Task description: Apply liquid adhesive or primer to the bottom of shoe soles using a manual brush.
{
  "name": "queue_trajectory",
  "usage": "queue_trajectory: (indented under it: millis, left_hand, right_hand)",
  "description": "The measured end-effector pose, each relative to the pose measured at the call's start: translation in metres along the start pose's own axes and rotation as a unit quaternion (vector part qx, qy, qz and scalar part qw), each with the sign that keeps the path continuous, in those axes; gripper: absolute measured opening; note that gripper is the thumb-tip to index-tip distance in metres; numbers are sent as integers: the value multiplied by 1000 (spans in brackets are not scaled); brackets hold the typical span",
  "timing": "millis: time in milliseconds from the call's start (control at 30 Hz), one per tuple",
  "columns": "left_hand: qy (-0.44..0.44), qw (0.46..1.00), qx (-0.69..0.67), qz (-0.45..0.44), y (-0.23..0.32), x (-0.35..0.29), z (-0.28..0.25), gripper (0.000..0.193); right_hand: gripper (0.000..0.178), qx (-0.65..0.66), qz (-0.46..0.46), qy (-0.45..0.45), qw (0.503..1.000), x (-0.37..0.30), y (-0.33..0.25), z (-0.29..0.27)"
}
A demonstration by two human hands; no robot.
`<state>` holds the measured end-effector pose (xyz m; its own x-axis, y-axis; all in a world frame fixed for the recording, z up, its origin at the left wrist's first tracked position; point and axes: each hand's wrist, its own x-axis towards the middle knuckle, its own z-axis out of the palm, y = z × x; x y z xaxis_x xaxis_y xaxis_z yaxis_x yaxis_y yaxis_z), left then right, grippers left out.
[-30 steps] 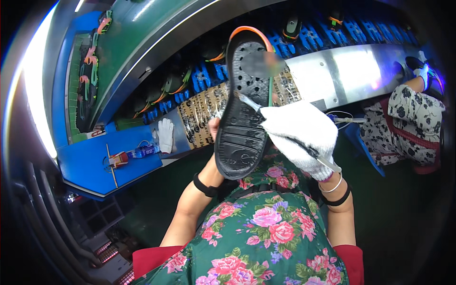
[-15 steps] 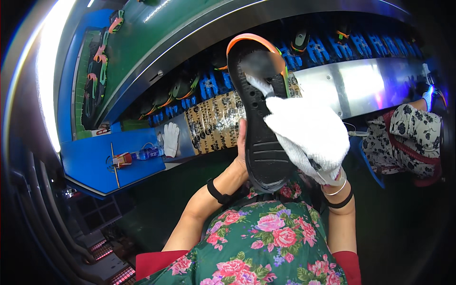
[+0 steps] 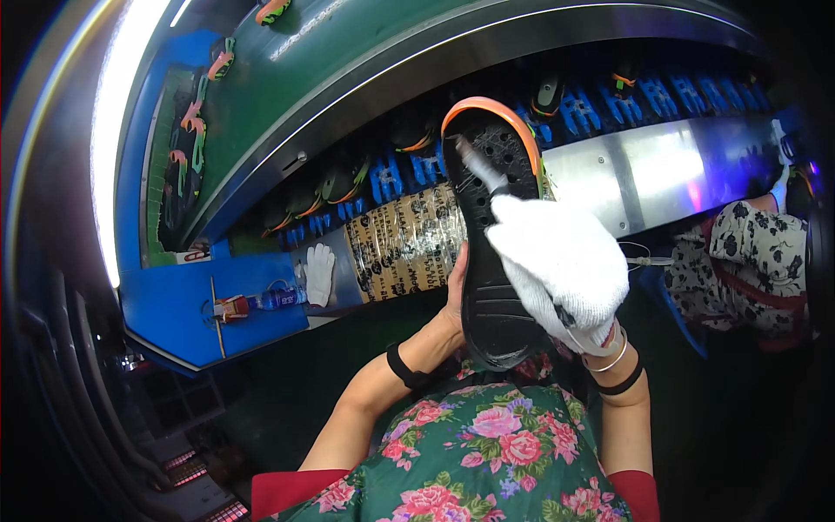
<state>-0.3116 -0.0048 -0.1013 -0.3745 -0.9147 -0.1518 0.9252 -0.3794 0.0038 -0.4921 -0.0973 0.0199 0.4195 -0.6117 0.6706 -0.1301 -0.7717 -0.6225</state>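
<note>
A black shoe sole [image 3: 500, 300] with holes in its upper part and an orange band [image 3: 487, 106] round its far end is held up before me. My left hand [image 3: 456, 283], bare, grips it from behind at the left edge; most of its fingers are hidden by the sole. In a white knitted glove, my right hand [image 3: 565, 265] is closed round a slim pale brush [image 3: 480, 165], whose far end lies over the holed part of the sole. The brush tip is too blurred to make out exactly.
Beyond the sole runs a line of blue racks [image 3: 578, 113] with more shoes, behind a metal ledge [image 3: 578, 170]. At left, a blue table [image 3: 170, 304] carries a bottle [image 3: 280, 297]; a white glove [image 3: 320, 274] lies beside it. Another person's patterned clothing [image 3: 757, 257] shows at right.
The sole and both hands sit slightly lower and further right in view. The brush, smeared by motion before, now shows more clearly over the holes.
</note>
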Motion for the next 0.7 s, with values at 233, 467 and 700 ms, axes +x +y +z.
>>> queue_trajectory:
  millis: [233, 467, 700]
  left_hand:
    - [113, 980, 159, 48, 0, 1, -15, 79]
    - [77, 992, 101, 30, 9, 7, 11, 81]
    - [-20, 1000, -14, 17, 13, 15, 20, 92]
  right_hand:
    - [42, -5, -21, -47, 999, -7, -4, 2]
    - [40, 10, 7, -14, 1000, -5, 5, -2]
    - [30, 89, 28, 23, 995, -8, 15, 6]
